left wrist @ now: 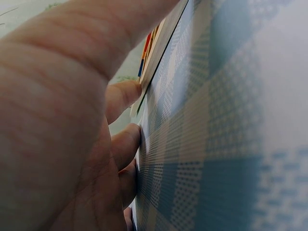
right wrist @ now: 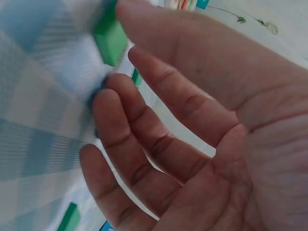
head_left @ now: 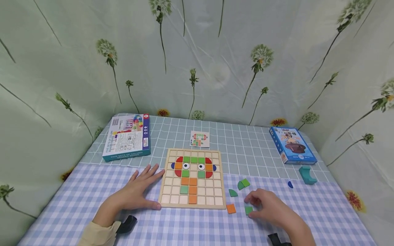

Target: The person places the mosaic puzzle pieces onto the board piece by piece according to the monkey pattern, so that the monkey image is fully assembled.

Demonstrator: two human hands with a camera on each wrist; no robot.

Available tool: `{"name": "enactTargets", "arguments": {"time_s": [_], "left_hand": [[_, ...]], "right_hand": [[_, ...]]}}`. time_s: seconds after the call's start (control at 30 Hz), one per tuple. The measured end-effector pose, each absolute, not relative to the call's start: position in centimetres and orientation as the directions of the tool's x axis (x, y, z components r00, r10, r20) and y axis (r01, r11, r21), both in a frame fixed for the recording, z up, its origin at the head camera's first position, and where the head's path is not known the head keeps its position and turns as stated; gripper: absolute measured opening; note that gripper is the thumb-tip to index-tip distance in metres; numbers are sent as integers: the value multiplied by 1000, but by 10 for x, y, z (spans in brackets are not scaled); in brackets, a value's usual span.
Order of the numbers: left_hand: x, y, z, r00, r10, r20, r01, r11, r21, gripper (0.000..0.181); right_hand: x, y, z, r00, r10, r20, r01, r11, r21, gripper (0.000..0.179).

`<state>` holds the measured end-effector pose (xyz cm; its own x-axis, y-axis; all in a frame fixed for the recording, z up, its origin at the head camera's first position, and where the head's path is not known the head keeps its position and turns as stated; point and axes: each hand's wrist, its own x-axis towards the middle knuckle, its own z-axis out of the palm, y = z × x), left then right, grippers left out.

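1. R hand [head_left: 271,206]: fingers loosely bent, clear gap btwn thumb & index; thumb tip at near green sq. tile [head_left: 248,209], which lies on checked cloth [head_left: 212,227] R of wooden grid board [head_left: 194,206]. Can't tell if thumb touches it; no pinch seen.
2. L hand [head_left: 138,191]: fingers spread, palm down, nothing gripped; index & thumb tips at board's L edge.
3. Board flat, w/ face-like pattern: red quarter-rounds [head_left: 208,160], orange sqs. [head_left: 193,190], green sqs. [head_left: 185,173], 2 eye discs [head_left: 186,166], blue half-round ears [head_left: 214,167].
4. Loose, R of board: orange sq. tile [head_left: 231,208] just beside its edge; green quarter-round [head_left: 233,193] behind that; farther back, 2nd green quarter-round [head_left: 240,186] touching far green sq. [head_left: 245,182]; loose blue half-round [head_left: 290,184] well apart, near teal block [head_left: 307,176].
5. Behind board: pic card [head_left: 200,139]. Back L: beaded-box set carton [head_left: 126,136]. Back R: blue game box [head_left: 293,145].
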<state>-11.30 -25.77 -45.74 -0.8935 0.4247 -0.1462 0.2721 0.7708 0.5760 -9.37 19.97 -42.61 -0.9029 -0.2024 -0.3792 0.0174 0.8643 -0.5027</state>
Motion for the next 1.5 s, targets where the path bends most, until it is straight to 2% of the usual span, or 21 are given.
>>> {"name": "enactTargets", "arguments": {"time_s": [0.1, 0.3, 0.6, 0.87, 1.07, 1.5], "left_hand": [[-113, -258, -457, -894, 422, -149, 268, 771, 578, 119], [-113, -258, -457, -894, 421, -152, 263, 770, 581, 118], [-114, -258, -458, -895, 419, -154, 264, 775, 574, 118], [-113, -257, -457, -894, 421, -152, 263, 769, 583, 119], [-113, -258, -459, -895, 420, -152, 266, 774, 574, 119], [-113, -258, -458, -895, 421, -149, 265, 769, 582, 118]], "right_hand": [[-92, 199, -429, -915, -156, -373, 46, 877, -478, 31], [-88, 199, -434, -922, -154, -356, 47, 866, -497, 29], [-85, 205, -436, -914, -257, -314, -40, 828, -560, 26], [-85, 206, -437, -912, -237, -335, -10, 829, -559, 28], [-85, 210, -437, -905, -284, -316, -45, 803, -594, 27], [-87, 199, -437, -933, -172, -317, 32, 836, -547, 29]]}}
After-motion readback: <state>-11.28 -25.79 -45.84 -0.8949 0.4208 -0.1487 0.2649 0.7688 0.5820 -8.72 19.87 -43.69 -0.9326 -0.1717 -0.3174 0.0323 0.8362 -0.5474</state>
